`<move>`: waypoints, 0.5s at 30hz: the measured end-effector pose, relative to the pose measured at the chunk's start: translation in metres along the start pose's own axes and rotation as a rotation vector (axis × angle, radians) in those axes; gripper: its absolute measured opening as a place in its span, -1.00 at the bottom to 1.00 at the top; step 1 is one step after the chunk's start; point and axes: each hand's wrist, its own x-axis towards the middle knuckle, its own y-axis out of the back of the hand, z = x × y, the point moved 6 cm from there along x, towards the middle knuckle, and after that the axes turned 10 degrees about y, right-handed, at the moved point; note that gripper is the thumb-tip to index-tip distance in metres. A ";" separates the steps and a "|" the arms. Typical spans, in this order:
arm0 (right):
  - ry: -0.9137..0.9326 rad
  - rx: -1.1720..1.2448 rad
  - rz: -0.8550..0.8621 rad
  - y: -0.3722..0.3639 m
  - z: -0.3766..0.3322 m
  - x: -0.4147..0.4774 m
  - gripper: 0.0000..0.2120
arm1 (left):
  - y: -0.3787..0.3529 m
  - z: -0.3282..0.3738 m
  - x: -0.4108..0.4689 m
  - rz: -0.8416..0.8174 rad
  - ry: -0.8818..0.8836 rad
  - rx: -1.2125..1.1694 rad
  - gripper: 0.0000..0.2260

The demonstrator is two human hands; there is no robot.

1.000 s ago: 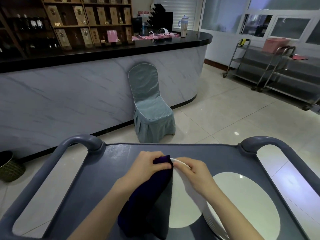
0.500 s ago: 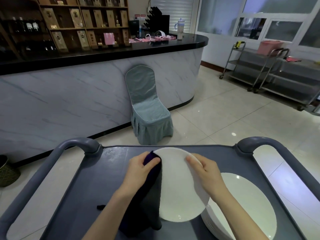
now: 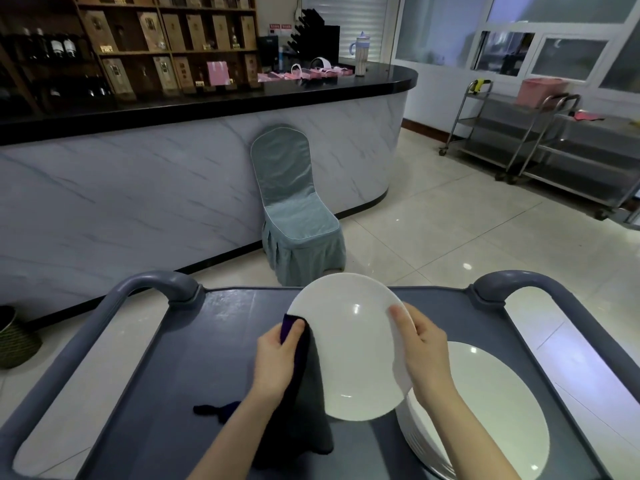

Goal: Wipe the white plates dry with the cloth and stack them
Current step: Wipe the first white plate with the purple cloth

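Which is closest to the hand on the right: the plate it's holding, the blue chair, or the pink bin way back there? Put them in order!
From the right hand:
1. Held plate, in its grip.
2. Blue chair, ahead, by the counter.
3. Pink bin, far right, on the metal cart.

Both forearms reach forward, left hand [image 3: 277, 358] and right hand [image 3: 420, 355] each curled in a grip.

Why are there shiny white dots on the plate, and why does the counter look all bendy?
In the head view, the bright dots on the held plate are glare from lights above, as is the spot on the floor tiles. The counter curves partly because the wide-angle lens bows things near the edges. The shelves behind look dim and slightly soft.
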 end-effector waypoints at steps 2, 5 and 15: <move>0.055 -0.014 -0.106 -0.001 -0.005 0.005 -0.76 | 0.002 0.024 0.006 -0.071 -0.127 0.107 -0.72; 0.122 -0.121 -0.340 -0.019 -0.010 0.007 -0.82 | -0.007 0.058 0.011 -0.217 -0.318 0.398 -0.80; -0.102 0.218 0.263 -0.013 0.002 0.002 -0.74 | -0.012 0.001 -0.007 0.120 0.228 -0.339 -0.77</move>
